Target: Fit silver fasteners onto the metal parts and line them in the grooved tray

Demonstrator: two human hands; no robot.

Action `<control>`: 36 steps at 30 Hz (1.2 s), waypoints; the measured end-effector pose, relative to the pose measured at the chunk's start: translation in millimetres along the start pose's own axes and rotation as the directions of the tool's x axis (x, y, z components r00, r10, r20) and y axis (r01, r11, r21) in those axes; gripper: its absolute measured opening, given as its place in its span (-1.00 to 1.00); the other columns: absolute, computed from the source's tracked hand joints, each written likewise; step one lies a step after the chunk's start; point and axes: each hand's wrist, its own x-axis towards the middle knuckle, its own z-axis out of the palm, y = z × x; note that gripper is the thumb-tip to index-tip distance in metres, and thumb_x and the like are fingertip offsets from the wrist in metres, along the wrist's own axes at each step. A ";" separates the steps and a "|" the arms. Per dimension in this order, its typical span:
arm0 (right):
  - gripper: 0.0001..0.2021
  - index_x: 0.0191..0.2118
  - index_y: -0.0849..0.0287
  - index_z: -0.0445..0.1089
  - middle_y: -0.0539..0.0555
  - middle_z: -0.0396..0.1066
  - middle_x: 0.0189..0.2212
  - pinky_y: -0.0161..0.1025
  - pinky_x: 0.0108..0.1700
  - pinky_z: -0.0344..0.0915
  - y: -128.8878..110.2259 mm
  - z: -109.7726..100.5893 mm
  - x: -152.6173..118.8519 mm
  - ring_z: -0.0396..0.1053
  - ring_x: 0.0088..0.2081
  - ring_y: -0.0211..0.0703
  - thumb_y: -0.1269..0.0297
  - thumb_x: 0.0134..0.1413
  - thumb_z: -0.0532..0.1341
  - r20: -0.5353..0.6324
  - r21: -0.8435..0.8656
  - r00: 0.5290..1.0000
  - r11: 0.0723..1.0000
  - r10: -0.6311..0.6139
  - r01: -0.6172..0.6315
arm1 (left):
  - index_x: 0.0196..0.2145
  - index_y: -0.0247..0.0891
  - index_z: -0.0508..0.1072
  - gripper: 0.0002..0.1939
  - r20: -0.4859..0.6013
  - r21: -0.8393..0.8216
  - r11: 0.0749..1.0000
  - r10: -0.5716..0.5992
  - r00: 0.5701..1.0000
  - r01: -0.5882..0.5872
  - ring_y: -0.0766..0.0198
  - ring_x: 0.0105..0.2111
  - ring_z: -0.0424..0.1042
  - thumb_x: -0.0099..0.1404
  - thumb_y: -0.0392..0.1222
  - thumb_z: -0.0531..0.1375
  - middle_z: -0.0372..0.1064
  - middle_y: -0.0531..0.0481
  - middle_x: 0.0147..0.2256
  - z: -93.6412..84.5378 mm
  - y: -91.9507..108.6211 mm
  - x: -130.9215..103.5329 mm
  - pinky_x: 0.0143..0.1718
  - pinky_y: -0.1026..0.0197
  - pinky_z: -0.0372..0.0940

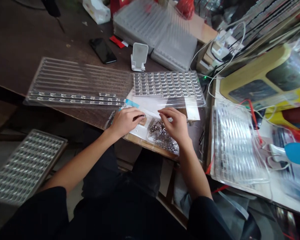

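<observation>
My left hand [126, 122] is closed in a pinch on a small metal part [143, 116], silver and dark, over the white work surface. My right hand [174, 124] has its thumb and forefinger drawn together; anything between the tips is too small to make out. Just below it lies a clear plastic bag [165, 138] of small shiny metal pieces. Beyond the hands, a clear ribbed tray [82, 75] holds rows of metal parts along its near side. To its right, a second tray [167, 85] carries many similar parts in rows.
A white phone stand [139, 57] and a black phone [103, 50] are behind the trays. Stacked clear trays [145, 25] rise at the back. Another filled tray [27, 165] sits low at the left. Cables and more plastic trays [236, 143] crowd the right side.
</observation>
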 end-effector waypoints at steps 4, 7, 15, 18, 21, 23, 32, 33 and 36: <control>-0.77 -0.15 0.11 0.59 0.12 0.59 -0.18 -0.13 -0.03 0.42 5.0 2.8 -2.5 0.53 -0.13 -0.07 0.32 0.30 0.15 0.007 0.048 1.000 0.999 0.021 -0.021 | -0.17 -0.16 0.64 -0.82 0.001 -0.002 0.999 0.032 0.999 -0.032 0.14 -0.21 0.56 0.40 -0.13 0.23 0.60 -0.08 -0.20 -0.7 0.9 0.0 -0.09 0.08 0.41; -0.77 -0.16 0.11 0.59 0.12 0.59 -0.18 -0.15 -0.03 0.41 6.0 5.3 -4.2 0.53 -0.13 -0.08 0.31 0.31 0.15 0.017 0.070 1.000 0.997 0.026 -0.027 | -0.16 -0.16 0.63 -0.82 0.009 0.007 0.999 0.048 0.999 -0.048 0.14 -0.21 0.55 0.40 -0.12 0.23 0.59 -0.08 -0.20 -1.2 2.1 0.7 -0.08 0.07 0.40; -0.76 -0.16 0.11 0.59 0.11 0.59 -0.16 -0.16 -0.03 0.39 6.9 3.8 -6.7 0.53 -0.11 -0.07 0.32 0.30 0.14 0.045 0.090 0.998 0.995 0.034 -0.038 | -0.17 -0.19 0.64 -0.80 0.062 0.057 0.996 0.060 0.996 -0.063 0.13 -0.23 0.54 0.41 -0.10 0.23 0.60 -0.09 -0.22 1.7 -0.7 1.9 -0.11 0.06 0.40; -0.76 -0.16 0.12 0.59 0.11 0.59 -0.15 -0.16 -0.03 0.38 7.1 4.7 -7.3 0.53 -0.11 -0.08 0.32 0.30 0.14 0.049 0.091 0.998 0.995 0.027 -0.031 | -0.18 -0.19 0.64 -0.81 0.080 0.090 0.993 0.065 0.995 -0.072 0.12 -0.22 0.54 0.42 -0.12 0.22 0.60 -0.09 -0.22 1.2 -1.7 2.3 -0.10 0.05 0.39; -0.76 -0.15 0.13 0.59 0.12 0.60 -0.16 -0.17 -0.04 0.38 7.3 5.5 -7.8 0.53 -0.11 -0.08 0.32 0.31 0.14 0.051 0.094 0.999 0.995 0.014 -0.018 | -0.17 -0.20 0.63 -0.83 0.089 0.104 0.991 0.071 0.993 -0.080 0.10 -0.18 0.54 0.42 -0.17 0.22 0.59 -0.10 -0.19 2.6 -1.2 1.5 -0.07 0.05 0.38; -0.75 -0.16 0.15 0.60 0.13 0.60 -0.16 -0.17 -0.05 0.38 7.4 5.2 -7.9 0.54 -0.12 -0.07 0.31 0.31 0.14 0.052 0.097 0.999 0.995 0.004 -0.009 | -0.17 -0.22 0.62 -0.84 0.084 0.090 0.992 0.085 0.993 -0.093 0.10 -0.17 0.54 0.42 -0.20 0.21 0.59 -0.11 -0.18 4.2 1.1 0.5 -0.07 0.05 0.38; -0.77 -0.22 0.15 0.59 0.11 0.61 -0.23 -0.19 -0.11 0.39 6.0 -7.4 -9.8 0.55 -0.18 -0.10 0.31 0.29 0.16 0.038 0.140 0.996 0.987 -0.082 0.076 | -0.16 -0.22 0.61 -0.82 -0.140 0.113 0.990 -0.062 0.988 0.078 0.16 -0.12 0.54 0.43 -0.18 0.20 0.60 -0.06 -0.14 -40.3 -8.0 28.1 -0.01 0.15 0.38; -0.77 -0.22 0.16 0.59 0.11 0.61 -0.23 -0.19 -0.12 0.39 5.5 -9.8 -10.6 0.55 -0.19 -0.10 0.30 0.30 0.15 0.063 0.148 0.993 0.985 -0.098 0.088 | -0.16 -0.20 0.61 -0.83 -0.129 0.168 0.979 -0.098 0.987 0.120 0.14 -0.11 0.54 0.42 -0.17 0.21 0.60 -0.04 -0.14 -48.7 -14.8 33.7 0.01 0.13 0.37; -0.75 -0.22 0.16 0.60 0.09 0.62 -0.25 -0.19 -0.16 0.37 5.2 -16.2 -12.7 0.55 -0.22 -0.10 0.30 0.30 0.14 0.176 0.146 0.977 0.985 -0.118 0.093 | -0.19 -0.15 0.63 -0.84 -0.053 0.323 0.925 -0.191 0.980 0.198 0.08 -0.11 0.52 0.38 -0.14 0.23 0.61 -0.02 -0.15 -65.9 -36.3 47.3 0.05 0.06 0.34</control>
